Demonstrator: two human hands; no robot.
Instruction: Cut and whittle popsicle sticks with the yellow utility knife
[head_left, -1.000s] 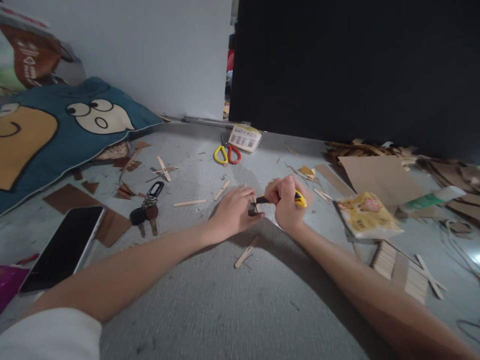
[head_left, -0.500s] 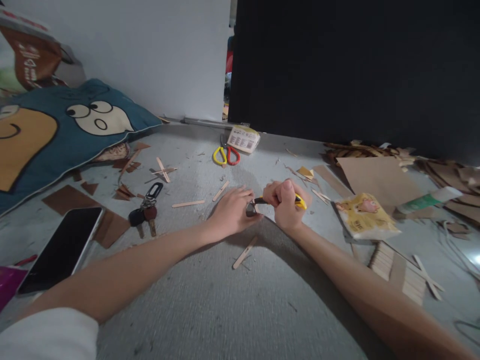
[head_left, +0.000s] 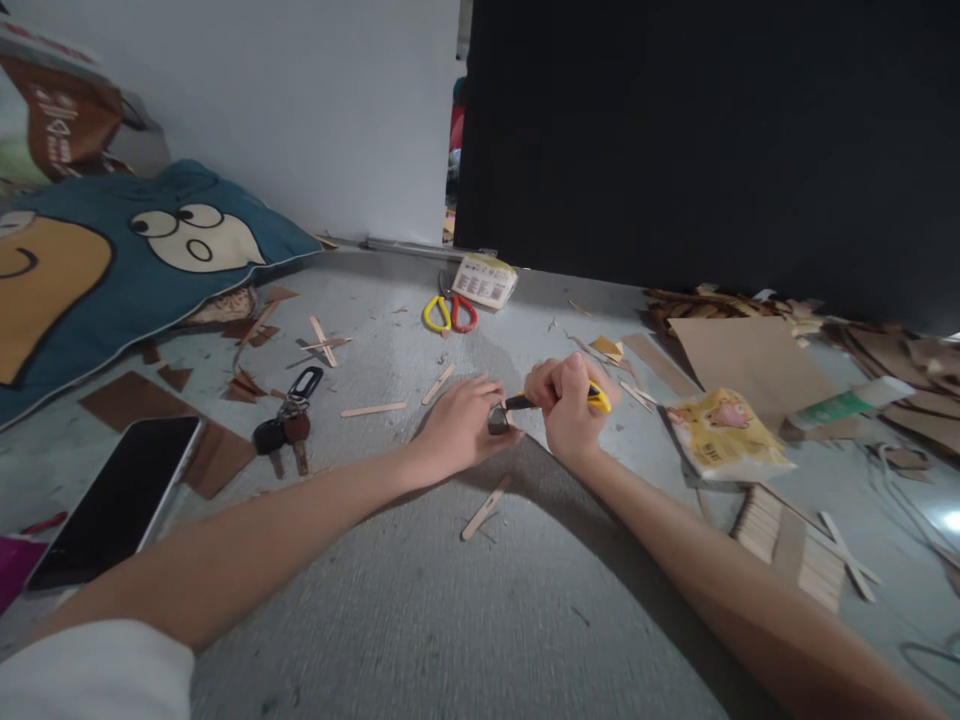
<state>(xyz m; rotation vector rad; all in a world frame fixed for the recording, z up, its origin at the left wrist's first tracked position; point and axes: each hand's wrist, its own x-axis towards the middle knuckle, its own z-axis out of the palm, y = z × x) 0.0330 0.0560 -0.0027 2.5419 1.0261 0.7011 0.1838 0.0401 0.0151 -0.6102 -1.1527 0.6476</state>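
Surface (head_left: 375,620) spreads wide, grey and finely streaked. Left hand (head_left: 461,420) curls inward; whether its fingers grip anything, I cannot tell. Right hand (head_left: 571,410) clenches a cutter (head_left: 599,397) above the surface: yellow-backed, dark and slim in front, long axis crosswise, tip pointing at the left hand. Nearer lies a flat, round-ended wooden stick (head_left: 484,512).

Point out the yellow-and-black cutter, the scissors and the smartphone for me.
Yellow-and-black cutter (head_left: 600,398): head view, on its yellow end.
Scissors (head_left: 448,294): head view, where blades and handles meet.
Smartphone (head_left: 116,502): head view, on its dark screen.
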